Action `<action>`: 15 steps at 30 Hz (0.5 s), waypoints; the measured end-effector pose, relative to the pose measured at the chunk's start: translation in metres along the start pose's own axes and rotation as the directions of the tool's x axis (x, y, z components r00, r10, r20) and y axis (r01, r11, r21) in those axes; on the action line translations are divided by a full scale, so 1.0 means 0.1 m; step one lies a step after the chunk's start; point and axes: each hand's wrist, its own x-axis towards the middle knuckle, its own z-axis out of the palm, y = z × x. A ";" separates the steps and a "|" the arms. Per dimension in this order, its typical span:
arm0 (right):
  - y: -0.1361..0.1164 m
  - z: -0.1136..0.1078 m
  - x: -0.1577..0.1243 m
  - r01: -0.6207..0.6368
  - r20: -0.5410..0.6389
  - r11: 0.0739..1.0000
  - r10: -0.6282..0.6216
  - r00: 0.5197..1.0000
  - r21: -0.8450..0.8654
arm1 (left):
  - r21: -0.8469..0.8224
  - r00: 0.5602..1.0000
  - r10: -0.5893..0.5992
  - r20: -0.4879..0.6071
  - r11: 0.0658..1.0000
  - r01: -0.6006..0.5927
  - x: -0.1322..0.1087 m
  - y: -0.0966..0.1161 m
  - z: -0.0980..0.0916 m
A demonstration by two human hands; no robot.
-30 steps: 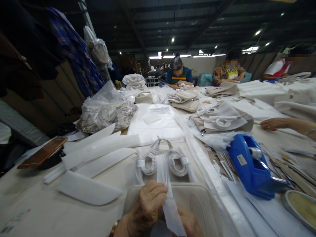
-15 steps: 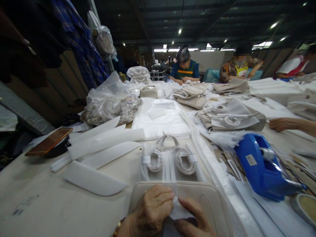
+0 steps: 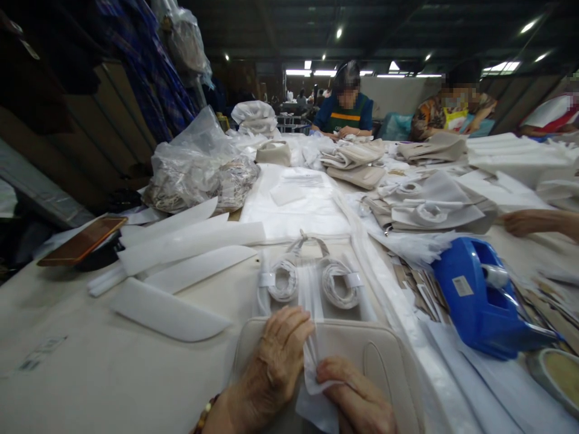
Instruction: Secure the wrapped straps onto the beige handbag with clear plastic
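Observation:
A beige bag (image 3: 389, 355) with rounded corners lies flat before me. Down its middle runs a thin, translucent white wrapping strip (image 3: 312, 355), loose and creased at its near end. My left hand (image 3: 275, 361), wearing a bead bracelet, has its fingers closed against the strip's left edge over the bag. Between thumb and fingers, my right hand (image 3: 355, 389) pinches the strip's right side. Beyond the bag's far edge lie two wrapped strap coils (image 3: 339, 283), each with a white band, and a strap loop (image 3: 312, 242) above them.
White foam pieces (image 3: 172, 307) and a phone-like brown object (image 3: 84, 241) lie left. A blue tape dispenser (image 3: 479, 301) stands right, near a tape roll (image 3: 556, 374). Plastic bags (image 3: 194, 169) and bag stacks (image 3: 434, 205) fill the back. Another person's hand (image 3: 534, 223) reaches in; co-workers sit beyond.
My left hand has moved up along the strip. My right hand has shifted slightly, now pinching a fold of the strip, whose loose near end shows more. The view has tilted slightly down.

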 end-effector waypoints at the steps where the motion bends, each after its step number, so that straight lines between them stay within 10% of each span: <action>1: 0.00 0.01 -0.01 0.010 -0.011 1.000 -0.010 1.000 0.004 | 0.049 0.998 -0.062 0.023 0.997 0.061 0.00 0.02 -0.01; 6: -0.01 0.06 -0.03 0.145 -0.042 0.989 -0.146 0.988 -0.035 | 0.101 0.947 -0.301 0.111 0.951 0.291 -0.01 0.12 -0.05; 15: -0.04 0.03 -0.16 0.286 0.039 0.949 -0.283 0.958 -0.130 | 0.080 0.949 -0.295 0.110 0.954 0.287 -0.05 0.19 -0.06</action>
